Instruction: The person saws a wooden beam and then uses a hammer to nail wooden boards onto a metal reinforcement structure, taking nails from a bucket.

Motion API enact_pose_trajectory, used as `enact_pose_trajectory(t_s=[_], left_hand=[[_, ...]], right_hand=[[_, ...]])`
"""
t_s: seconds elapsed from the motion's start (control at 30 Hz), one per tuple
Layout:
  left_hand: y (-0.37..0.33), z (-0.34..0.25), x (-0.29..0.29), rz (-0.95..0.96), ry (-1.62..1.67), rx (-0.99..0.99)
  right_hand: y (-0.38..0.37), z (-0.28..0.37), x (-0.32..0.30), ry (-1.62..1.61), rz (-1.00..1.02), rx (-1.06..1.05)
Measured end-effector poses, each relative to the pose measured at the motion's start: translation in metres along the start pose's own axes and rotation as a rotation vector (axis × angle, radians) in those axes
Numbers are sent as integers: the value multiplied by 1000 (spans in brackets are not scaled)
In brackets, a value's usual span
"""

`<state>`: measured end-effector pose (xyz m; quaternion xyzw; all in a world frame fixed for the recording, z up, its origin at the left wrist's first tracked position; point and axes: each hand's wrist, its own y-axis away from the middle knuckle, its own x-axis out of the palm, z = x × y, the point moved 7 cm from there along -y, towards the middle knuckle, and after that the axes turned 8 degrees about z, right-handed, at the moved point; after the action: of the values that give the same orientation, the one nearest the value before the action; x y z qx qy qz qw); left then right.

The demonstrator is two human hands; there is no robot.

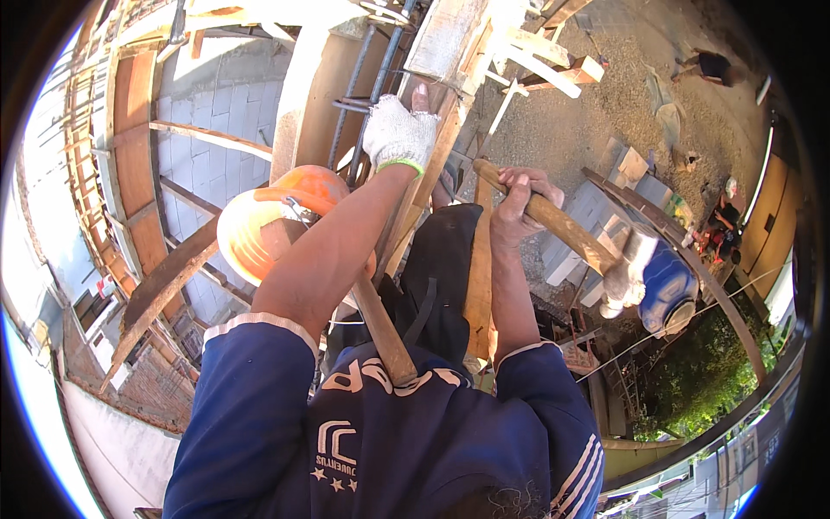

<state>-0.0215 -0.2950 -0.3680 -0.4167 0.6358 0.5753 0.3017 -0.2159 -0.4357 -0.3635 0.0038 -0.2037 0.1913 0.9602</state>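
gravel ground (635, 95) spreads below. the right hand (523, 206) is closed around a hammer (571, 233), held out to the right; the gloved left hand (399, 134) seems to touch a pale board (443, 43), though i cannot tell its grip.

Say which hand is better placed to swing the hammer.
Likely the right hand: it grips the hammer by its wooden handle, whereas the gloved left hand is by the wooden beam.
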Motion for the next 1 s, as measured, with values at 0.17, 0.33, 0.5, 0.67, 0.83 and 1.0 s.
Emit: enact_pose_trajectory(t_s=[0.17, 0.33, 0.5, 0.67, 0.83, 1.0], left_hand=[[0, -4, 3, 41, -7, 1], [-1, 7, 2, -24, 18, -8], [5, -8, 2, 49, 6, 20], [-4, 1, 0, 8, 7, -22], [3, 6, 2, 52, 1, -25], [-2, 2, 0, 53, 37, 11]], right_hand=[[85, -115, -47, 624, 498, 757], [21, -41, -13, 263, 279, 477], [90, -135, -55, 614, 313, 565], [76, -107, -57, 551, 369, 720], [92, -139, -44, 767, 424, 530], [94, -155, -46, 612, 357, 810]])
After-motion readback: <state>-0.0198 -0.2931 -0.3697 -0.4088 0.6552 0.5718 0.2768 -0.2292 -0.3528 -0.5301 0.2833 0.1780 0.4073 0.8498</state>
